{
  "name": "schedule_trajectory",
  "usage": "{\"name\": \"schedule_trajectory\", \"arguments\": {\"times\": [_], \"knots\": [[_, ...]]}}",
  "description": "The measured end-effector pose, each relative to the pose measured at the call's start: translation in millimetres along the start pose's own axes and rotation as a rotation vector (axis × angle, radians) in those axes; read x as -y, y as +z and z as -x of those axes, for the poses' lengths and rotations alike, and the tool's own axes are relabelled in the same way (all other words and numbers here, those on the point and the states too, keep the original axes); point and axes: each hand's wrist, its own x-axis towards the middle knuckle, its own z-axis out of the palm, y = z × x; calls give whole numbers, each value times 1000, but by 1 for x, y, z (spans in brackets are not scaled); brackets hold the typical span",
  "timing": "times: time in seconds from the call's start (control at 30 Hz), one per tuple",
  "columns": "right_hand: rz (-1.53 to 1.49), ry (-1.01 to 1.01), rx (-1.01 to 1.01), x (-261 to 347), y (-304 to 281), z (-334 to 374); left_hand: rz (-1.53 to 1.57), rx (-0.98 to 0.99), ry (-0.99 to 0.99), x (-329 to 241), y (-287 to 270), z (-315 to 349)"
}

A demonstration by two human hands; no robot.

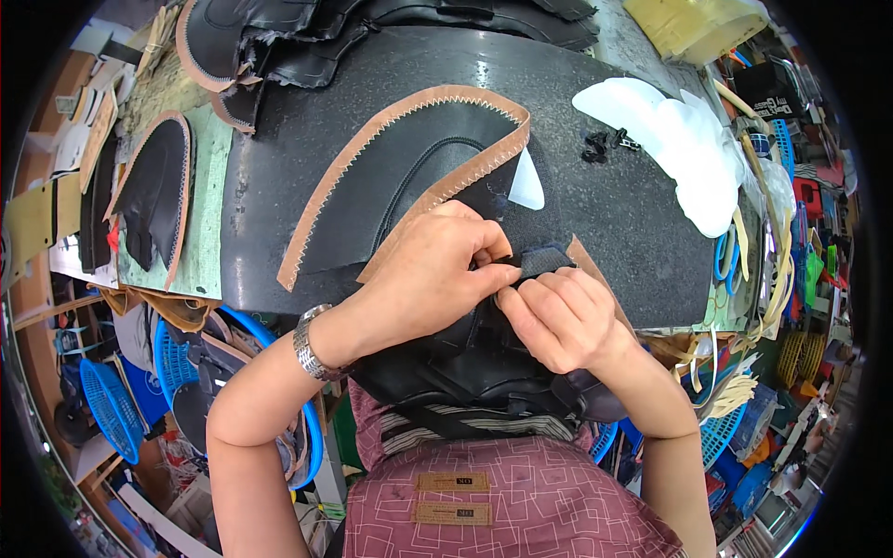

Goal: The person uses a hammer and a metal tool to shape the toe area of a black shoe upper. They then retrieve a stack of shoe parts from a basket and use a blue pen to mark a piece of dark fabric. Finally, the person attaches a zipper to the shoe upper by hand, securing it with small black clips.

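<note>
A black leather shoe upper (409,177) with a tan edging strip in zigzag stitching lies on the dark work board in front of me, its near part reaching toward my lap. My left hand (446,256), with a metal watch on the wrist, is closed, thumb and forefinger pinching the upper's near edge. Close beside it, my right hand (563,316) is also closed, fingers curled on a dark grey fabric flap (544,262) of the same upper. Exactly what lies between the fingertips is hidden. A small white piece (527,181) sits by the upper's right side.
White sheet-like pieces (693,153) and small black scraps (600,146) lie on the board's right. More black uppers (307,42) are piled at the back, another upper (156,191) at left. Blue scissors (730,256) are at the right edge. Blue baskets (113,409) stand below.
</note>
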Motion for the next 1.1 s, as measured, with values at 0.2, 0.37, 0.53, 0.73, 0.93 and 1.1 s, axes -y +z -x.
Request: {"name": "schedule_trajectory", "arguments": {"times": [0.2, 0.37, 0.53, 0.73, 0.93, 1.1], "knots": [[-338, 259, 163, 23, -10, -8, -191, -221, 140, 17, 4, -15], [-543, 508, 215, 16, -16, -5, -204, -151, 97, 12, -2, -23], [-544, 859, 142, -14, -36, -10, -250, -140, 117, 13, -2, -25], [-175, 816, 288, -14, -49, 11, -99, -81, -13, 5, -9, -20], [-350, 883, 262, -14, -40, 25, -131, -824, -101, 54, -150, 10], [-384, 923, 300, -16, -38, 21, -1178, -534, -517, 185, -214, 115]]}}
